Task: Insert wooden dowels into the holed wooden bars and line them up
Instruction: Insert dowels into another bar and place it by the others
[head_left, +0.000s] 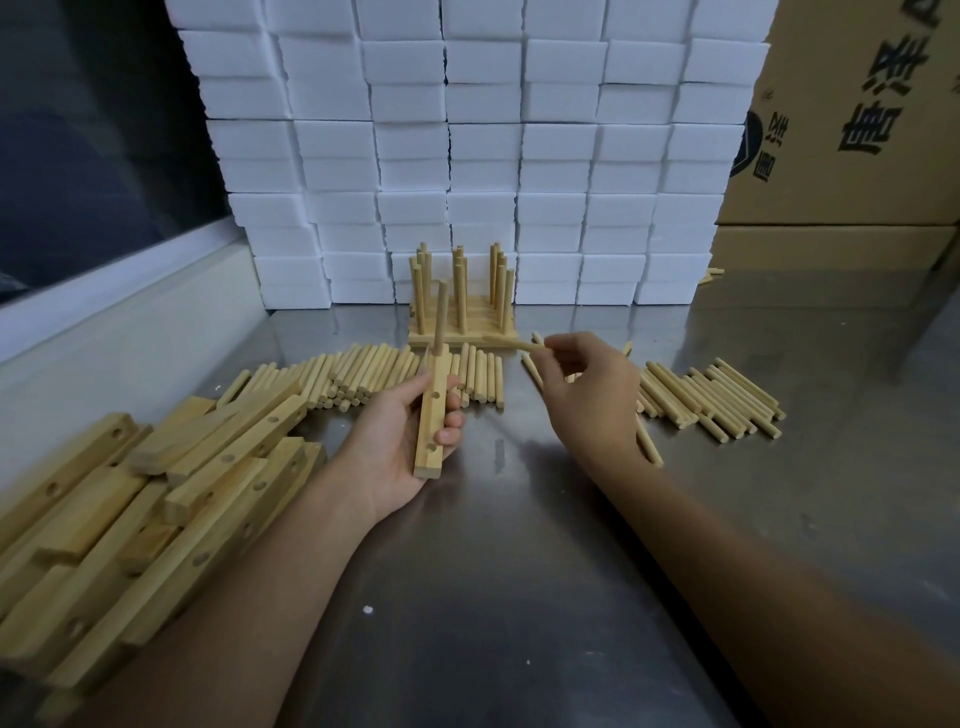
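Large black printed Chinese characters stand on the side of the cardboard box (852, 119) at the upper right of the frame; they appear turned on their side and are partly cut off by the frame edge, so they cannot be read with certainty. Beside them, at the box's left edge, is part of a dark round logo (748, 148) with further small characters, likewise illegible. The white foam blocks (467, 145) stacked at centre and the wooden pieces on the table (519, 519) carry no legible marking.
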